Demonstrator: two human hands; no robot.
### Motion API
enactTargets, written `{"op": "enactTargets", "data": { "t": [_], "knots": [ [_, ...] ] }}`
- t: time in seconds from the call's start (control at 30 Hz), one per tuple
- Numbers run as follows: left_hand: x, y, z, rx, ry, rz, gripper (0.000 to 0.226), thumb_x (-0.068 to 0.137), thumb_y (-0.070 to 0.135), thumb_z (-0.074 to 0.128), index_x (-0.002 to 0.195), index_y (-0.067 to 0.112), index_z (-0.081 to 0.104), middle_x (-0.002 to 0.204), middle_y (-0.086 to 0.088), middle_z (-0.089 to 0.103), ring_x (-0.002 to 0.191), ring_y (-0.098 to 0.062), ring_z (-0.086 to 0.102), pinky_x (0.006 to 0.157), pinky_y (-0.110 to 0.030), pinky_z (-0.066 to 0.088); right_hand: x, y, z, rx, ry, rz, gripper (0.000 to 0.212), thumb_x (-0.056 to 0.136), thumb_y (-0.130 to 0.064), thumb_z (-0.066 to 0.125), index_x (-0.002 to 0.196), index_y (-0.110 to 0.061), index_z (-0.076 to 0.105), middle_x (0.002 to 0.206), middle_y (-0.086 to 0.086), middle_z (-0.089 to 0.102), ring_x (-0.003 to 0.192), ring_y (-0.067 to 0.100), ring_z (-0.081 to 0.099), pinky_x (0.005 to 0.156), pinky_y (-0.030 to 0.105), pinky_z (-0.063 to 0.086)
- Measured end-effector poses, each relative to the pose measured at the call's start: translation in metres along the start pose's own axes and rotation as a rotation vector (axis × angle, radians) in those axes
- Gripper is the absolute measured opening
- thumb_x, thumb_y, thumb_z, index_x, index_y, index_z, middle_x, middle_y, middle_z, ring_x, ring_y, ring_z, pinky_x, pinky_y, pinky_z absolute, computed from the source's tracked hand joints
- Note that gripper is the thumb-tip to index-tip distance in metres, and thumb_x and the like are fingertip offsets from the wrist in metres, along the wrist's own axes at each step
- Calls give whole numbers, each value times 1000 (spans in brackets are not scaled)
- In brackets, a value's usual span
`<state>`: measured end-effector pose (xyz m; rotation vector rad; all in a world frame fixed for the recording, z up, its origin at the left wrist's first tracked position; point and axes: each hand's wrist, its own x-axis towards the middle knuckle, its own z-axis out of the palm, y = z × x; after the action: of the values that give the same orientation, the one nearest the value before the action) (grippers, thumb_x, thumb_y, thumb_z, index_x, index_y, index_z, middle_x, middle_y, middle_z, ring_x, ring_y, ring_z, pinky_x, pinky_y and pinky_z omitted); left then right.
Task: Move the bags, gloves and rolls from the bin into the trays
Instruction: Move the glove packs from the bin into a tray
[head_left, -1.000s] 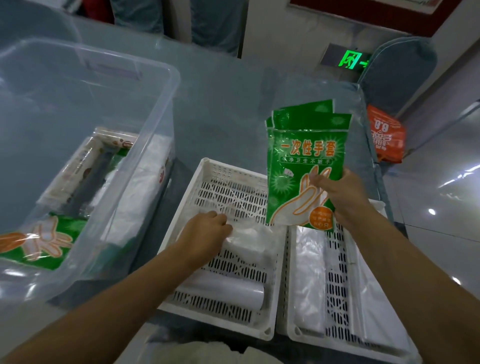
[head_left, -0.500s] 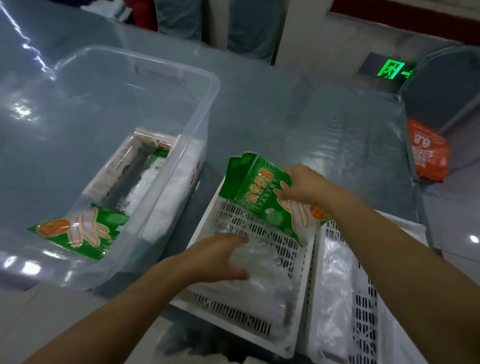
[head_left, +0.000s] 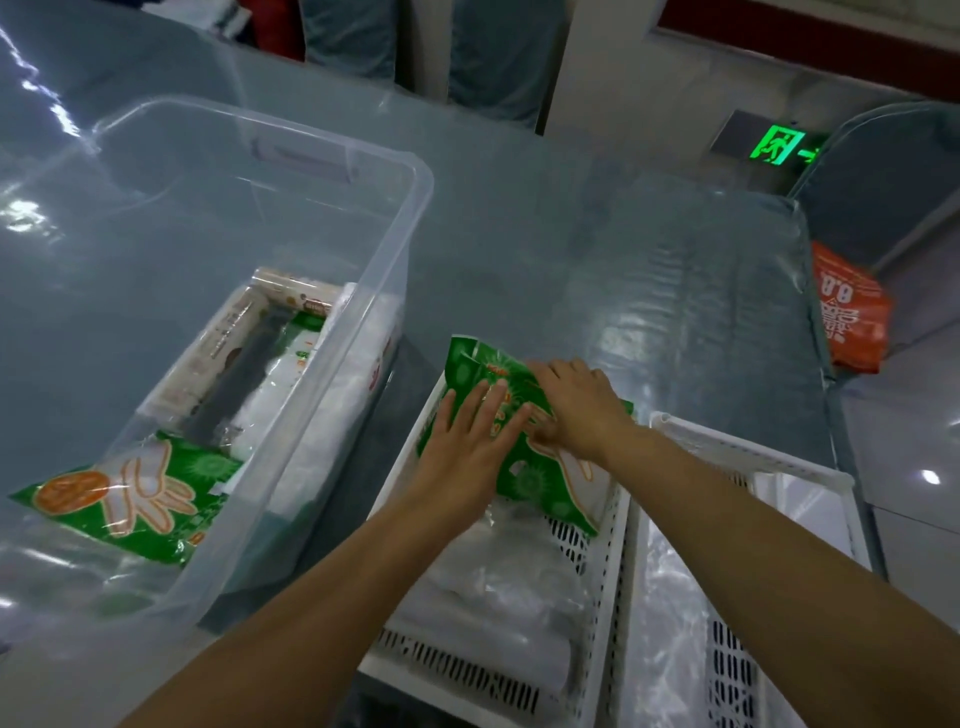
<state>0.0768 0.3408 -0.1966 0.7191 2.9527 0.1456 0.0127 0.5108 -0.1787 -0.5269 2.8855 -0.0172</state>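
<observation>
The green glove packet (head_left: 511, 415) that I held upright over the trays a second ago now lies at the twelve o'clock end of the left tray (head_left: 605, 561), on the clear bags (head_left: 498, 582); my left hand (head_left: 467, 447) presses it flat with straight fingers, my right hand (head_left: 576, 410) curls over its top edge; one delivery nearly done; at nine o'clock the bin (head_left: 405, 244) still holds another glove packet (head_left: 130, 493) and rolls (head_left: 228, 353).
</observation>
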Motion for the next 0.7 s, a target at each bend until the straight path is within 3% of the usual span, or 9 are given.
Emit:
{"op": "enactTargets", "data": {
  "t": [0.1,0.23,0.47,0.57,0.7],
  "knots": [
    [14,-6,6,39,-79,4,88,86,35,54,146,29,-10,156,-11,-13,142,-30,-12,112,-52,-9,-8,11,8,72,166,101,56,85,-42,57,133,-17,41,124,8,55,110,29,47,87,40,34],
    [24,-13,19,37,-86,-3,91,84,39,56,145,33,-11,156,-6,-15,143,-28,-11,111,-50,-11,-17,36,10,70,263,250,19,90,-24,51,105,-17,61,103,7,65,95,28,54,76,36,31],
    [34,-14,24,60,-40,-8,95,82,43,59,144,34,-12,157,-6,-12,143,-27,-8,112,-49,-9,-6,50,6,104,323,231,19,86,-12,54,94,-18,70,85,8,66,82,27,55,70,32,22],
    [33,-14,27,61,-31,-17,96,82,43,59,144,34,-13,157,-6,-10,144,-27,-8,112,-48,-11,-3,52,7,99,276,251,21,89,-16,51,99,-19,69,91,7,65,88,26,53,72,32,24],
    [33,-14,27,88,-10,-1,97,81,45,59,144,32,-13,157,-6,-8,143,-26,-8,109,-48,-14,-11,50,10,283,417,329,23,91,-15,49,109,-16,65,106,8,62,101,27,50,84,38,34]
  ]
}}
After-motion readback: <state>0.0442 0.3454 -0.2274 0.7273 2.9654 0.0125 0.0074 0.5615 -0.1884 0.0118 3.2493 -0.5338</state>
